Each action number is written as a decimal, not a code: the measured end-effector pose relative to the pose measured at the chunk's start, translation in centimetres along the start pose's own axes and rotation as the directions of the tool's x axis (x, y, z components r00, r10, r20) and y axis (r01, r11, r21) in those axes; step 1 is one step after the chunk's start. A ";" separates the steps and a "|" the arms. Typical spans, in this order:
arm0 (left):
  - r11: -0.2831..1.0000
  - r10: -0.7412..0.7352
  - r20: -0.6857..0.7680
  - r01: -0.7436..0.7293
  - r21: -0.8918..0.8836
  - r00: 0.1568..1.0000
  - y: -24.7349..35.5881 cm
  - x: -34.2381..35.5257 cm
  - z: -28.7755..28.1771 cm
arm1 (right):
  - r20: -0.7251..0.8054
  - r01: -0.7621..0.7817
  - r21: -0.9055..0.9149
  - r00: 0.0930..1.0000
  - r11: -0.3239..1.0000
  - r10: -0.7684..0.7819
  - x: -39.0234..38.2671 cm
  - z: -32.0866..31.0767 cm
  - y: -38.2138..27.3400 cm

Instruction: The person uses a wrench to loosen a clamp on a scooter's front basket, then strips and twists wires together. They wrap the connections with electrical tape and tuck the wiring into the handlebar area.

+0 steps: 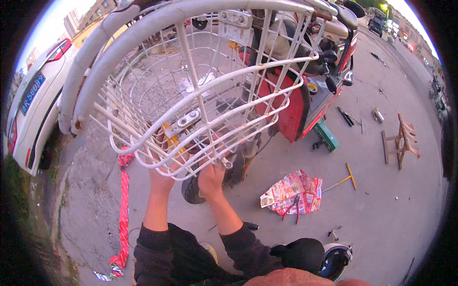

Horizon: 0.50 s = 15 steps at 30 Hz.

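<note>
A white wire basket (205,105) with scuffed paint fills the upper middle, fixed to the front of a red cargo vehicle (281,105). My right hand (211,177) is closed beneath its lower wires; the silver ring end of a wrench (226,163) sticks out beside the fingers. My left hand (164,167) reaches up under the basket's lower left, its fingers mostly hidden behind the wires. Just above it stands a yellow piece (172,138), partly hidden, beside a silver metal bracket (189,118) on the basket. Behind the right hand shows a black tyre (192,191).
On the ground to the right lie red-handled pliers (296,205) on printed paper (305,183), a yellow T-handle tool (350,176) and black-handled pliers (344,116). A wooden stool (401,140) stands beyond them. A helmet (336,262) lies lower right. A white car (38,109) is at left.
</note>
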<state>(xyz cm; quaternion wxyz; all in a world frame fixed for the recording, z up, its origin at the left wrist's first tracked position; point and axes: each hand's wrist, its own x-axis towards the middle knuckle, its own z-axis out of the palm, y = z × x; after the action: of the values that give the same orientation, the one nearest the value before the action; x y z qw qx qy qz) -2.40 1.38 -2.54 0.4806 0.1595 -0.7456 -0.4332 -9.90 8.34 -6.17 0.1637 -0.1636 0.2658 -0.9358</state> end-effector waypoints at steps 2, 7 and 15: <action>0.999 0.012 -0.022 -0.013 -0.037 1.000 0.0 0.2 0.0 | 0.045 0.015 -0.155 0.999 0.988 -0.009 0.0 -0.7 0.5; 0.912 0.215 0.049 -0.219 0.347 0.975 -2.4 0.5 -2.4 | 0.088 0.030 -0.387 0.996 0.922 0.004 -0.7 -1.6 2.5; 0.995 -0.053 0.053 0.048 0.092 0.997 -2.9 0.4 -2.7 | 0.107 0.011 -0.249 0.994 0.968 0.016 -0.6 -0.8 0.4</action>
<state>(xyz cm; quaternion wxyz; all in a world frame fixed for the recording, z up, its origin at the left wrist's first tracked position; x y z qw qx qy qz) -0.83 -1.89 -4.17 0.4408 0.1877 -0.7734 -0.4151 -9.64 8.61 -7.18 0.1571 -0.2329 0.3721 -0.8847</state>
